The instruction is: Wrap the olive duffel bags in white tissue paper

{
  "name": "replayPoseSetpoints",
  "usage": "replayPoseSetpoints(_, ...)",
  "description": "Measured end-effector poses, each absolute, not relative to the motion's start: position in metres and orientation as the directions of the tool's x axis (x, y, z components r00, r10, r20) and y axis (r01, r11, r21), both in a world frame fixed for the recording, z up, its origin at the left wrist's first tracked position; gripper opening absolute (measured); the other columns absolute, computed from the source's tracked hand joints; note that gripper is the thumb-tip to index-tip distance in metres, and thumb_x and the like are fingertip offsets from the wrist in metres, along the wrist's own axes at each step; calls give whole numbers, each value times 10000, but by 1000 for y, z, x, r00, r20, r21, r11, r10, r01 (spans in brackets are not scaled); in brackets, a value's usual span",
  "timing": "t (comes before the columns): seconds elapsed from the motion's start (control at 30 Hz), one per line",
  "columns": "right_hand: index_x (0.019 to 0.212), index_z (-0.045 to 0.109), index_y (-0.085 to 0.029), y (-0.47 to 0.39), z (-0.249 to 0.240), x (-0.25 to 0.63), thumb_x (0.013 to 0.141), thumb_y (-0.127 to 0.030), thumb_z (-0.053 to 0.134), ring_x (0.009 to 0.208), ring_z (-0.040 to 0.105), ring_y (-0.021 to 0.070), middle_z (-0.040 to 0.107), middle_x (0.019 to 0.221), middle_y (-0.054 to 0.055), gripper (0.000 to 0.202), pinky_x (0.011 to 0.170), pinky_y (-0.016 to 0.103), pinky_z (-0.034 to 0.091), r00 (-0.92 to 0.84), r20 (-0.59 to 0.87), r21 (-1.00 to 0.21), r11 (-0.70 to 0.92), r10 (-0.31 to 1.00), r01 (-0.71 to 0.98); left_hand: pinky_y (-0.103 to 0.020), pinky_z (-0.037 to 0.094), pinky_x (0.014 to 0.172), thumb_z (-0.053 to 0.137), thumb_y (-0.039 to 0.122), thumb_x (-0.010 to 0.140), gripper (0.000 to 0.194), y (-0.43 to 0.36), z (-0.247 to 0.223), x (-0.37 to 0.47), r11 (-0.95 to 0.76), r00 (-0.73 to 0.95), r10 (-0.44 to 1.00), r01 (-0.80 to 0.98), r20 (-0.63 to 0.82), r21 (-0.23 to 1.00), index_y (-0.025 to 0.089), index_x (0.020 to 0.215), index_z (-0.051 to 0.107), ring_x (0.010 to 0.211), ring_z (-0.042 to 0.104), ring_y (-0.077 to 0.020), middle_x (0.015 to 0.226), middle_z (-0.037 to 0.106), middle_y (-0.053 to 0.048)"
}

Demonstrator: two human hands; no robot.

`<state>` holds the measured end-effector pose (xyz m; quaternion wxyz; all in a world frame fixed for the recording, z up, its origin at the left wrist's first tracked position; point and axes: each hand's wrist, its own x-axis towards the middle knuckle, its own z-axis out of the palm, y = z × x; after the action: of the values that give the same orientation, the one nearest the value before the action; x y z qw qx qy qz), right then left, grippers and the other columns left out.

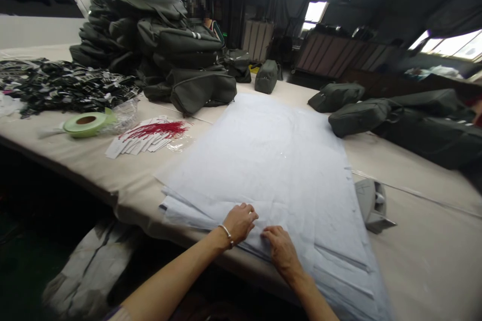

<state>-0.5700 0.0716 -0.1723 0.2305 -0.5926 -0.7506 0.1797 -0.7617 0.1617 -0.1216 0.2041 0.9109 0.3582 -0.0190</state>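
Note:
A large stack of thin white sheets (271,160) lies on the table, its layers slightly uneven along the near edge. My left hand (240,223), with a bracelet at the wrist, rests on the near part of the top sheet, its fingers loosely bent and apart. Just to its right, my right hand (281,252) touches the same sheet with curved fingertips. A small gap separates the two hands, and no held thing shows in either. Under both palms the sheet is hidden.
Left of the stack lie white tags with red strings (154,133) and a pale green tape roll (87,124). Behind are dark straps (71,85) and piled dark green bags (158,35). A grey tape dispenser (372,204) and more bags (417,115) stand right.

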Motion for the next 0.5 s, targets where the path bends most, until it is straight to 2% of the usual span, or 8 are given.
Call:
replayPoseSetpoints(0.1,908,700,-283,72,-170,-568,779,-54,395,914,595,228,688,947,21,403,804,365,481,-160,138,-564,210,977,798,-434,493,882,552,208,855,209,158,-129,-749,-659,733,642,678,-225,327,178,1040,644,1109,530,-294,1171,589,-120)
replayPoseSetpoints(0.17,946,700,-282,70,-165,-556,825,-127,394,933,608,223,693,959,25,363,841,370,494,-93,152,-589,165,984,791,-442,505,863,534,173,844,197,155,-135,-745,-660,731,630,682,-262,314,174,995,661,1094,540,-296,1146,597,-123)
replayPoseSetpoints(0.3,998,698,-233,58,-147,-489,863,-390,444,961,639,242,705,1013,61,328,893,388,516,212,179,-633,-53,961,773,-452,510,872,505,125,822,258,150,-138,-746,-651,718,621,696,-316,302,171,1022,660,1112,539,-301,1170,592,-122)
replayPoseSetpoints(0.4,972,704,-197,43,-124,-405,814,-527,458,890,673,265,726,979,79,442,796,383,556,512,207,-633,-285,833,720,-449,520,864,503,99,793,285,147,-134,-745,-633,699,626,715,-347,298,149,1026,659,1099,553,-307,1158,601,-132)
replayPoseSetpoints(0.5,919,715,-166,36,-101,-320,767,-598,429,743,683,284,734,821,93,539,636,381,558,708,276,-626,-438,650,645,-447,518,885,529,84,756,313,145,-132,-741,-606,674,645,738,-359,297,144,1036,655,1098,560,-307,1156,606,-130)
